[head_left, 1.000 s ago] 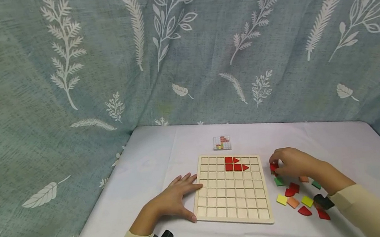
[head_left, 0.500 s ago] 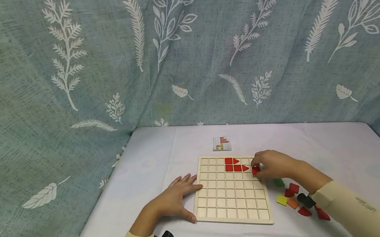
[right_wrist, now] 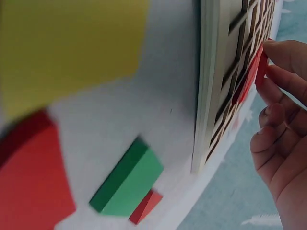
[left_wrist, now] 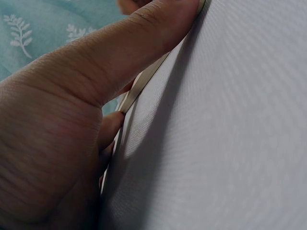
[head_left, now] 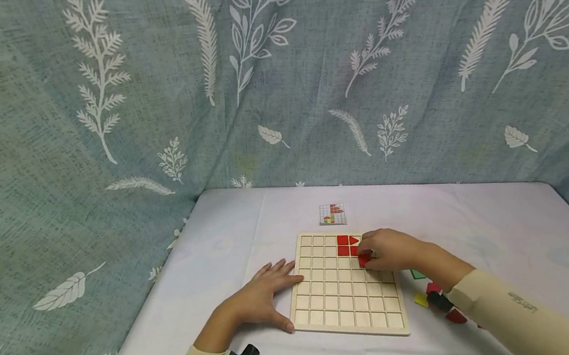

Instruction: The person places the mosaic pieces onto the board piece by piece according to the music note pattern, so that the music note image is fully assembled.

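The person's right hand (head_left: 392, 250) pinches a red tile (head_left: 364, 260) between thumb and fingers over the gridded board (head_left: 332, 302), at about one o'clock from its centre; I can't tell whether the tile touches the grid. At nine o'clock the left hand (head_left: 262, 298) rests, fingers spread, against the board's edge. Red pieces (head_left: 343, 250) sit in cells near twelve, a picture card (head_left: 332, 215) lies beyond them, and a green tile (head_left: 418, 274) lies off at three.
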A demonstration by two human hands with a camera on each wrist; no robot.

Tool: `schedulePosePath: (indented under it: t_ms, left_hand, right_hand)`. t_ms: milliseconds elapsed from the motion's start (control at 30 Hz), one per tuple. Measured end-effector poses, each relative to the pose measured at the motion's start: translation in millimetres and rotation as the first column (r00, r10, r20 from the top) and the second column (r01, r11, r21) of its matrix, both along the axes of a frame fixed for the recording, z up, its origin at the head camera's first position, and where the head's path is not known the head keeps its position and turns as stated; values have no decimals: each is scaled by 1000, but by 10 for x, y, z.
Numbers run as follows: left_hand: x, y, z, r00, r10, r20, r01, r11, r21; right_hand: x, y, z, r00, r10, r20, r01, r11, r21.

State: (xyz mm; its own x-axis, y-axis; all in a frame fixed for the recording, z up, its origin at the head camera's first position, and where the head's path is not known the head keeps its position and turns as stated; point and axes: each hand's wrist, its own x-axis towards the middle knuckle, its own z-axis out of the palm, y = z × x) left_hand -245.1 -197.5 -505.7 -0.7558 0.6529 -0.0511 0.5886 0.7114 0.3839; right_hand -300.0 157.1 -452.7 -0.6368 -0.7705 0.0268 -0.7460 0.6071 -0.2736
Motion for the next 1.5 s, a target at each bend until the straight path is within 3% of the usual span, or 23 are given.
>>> schedulePosePath:
  t_ms: [200,1500]
  left_hand:
    - [-1,0,1,1000,-1,2,1,1000,-9]
    - [6,6,10,1000,-5,0,5,1000,0]
  right_hand:
    - [29,-110,-8,998,56,-22,-56,998,-16]
    - [-36,-419,-103,991,95,-90,-96,995,2]
